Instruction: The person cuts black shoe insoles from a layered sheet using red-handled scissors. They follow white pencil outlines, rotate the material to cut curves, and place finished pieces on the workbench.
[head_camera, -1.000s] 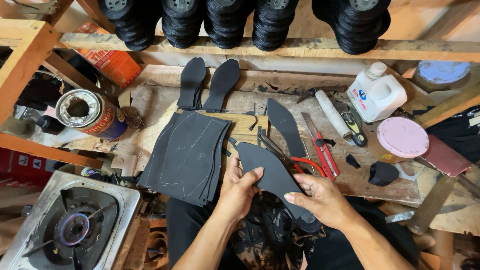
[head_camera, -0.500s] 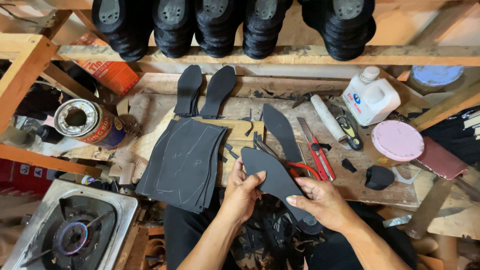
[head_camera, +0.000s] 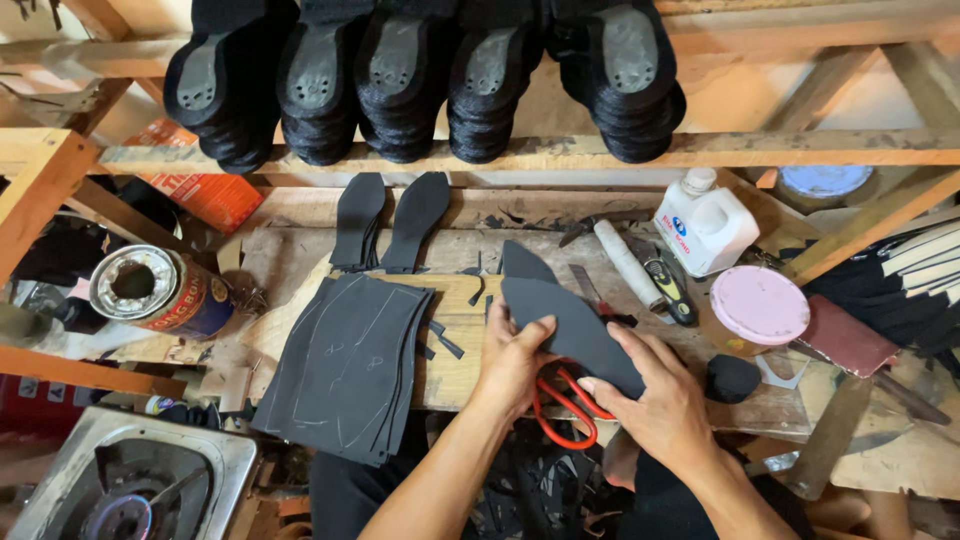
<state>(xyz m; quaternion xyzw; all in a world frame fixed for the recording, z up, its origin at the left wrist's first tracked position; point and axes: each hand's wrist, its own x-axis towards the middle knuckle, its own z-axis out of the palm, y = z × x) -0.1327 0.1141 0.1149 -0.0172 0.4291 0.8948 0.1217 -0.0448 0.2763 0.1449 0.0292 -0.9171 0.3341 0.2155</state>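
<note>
From my remote seat the biggest thing in view is the wooden workbench (head_camera: 470, 375), with a shelf rail above it carrying stacked black shoe soles (head_camera: 400, 80). Next in size is the pile of dark rubber sheets (head_camera: 345, 370) chalked with outlines, lying at the bench's left edge, then a gas burner (head_camera: 130, 495) low on the left and an open tin can (head_camera: 150, 290) on its side. On the right stand a white plastic bottle (head_camera: 712, 225) and, just below it, a pink round lid (head_camera: 760, 303).

The dark sole-shaped cutout (head_camera: 560, 320) is held just above the bench, in front of me, between both hands. My left hand (head_camera: 512, 365) pinches its near-left edge with the thumb on top and fingers curled under. My right hand (head_camera: 655, 395) lies along its lower right edge, fingers pressed together and extended. Red-handled scissors (head_camera: 565, 410) sit between the two hands (I think they rest under the cutout rather than in a grip, though the palms hide the loops).

To handle this piece well, I would keep the pinch close to the edge being worked, hold the cutout flat so it does not buckle, and turn the piece rather than the wrists. Two finished soles (head_camera: 385, 220) lean at the back as a shape reference.
</note>
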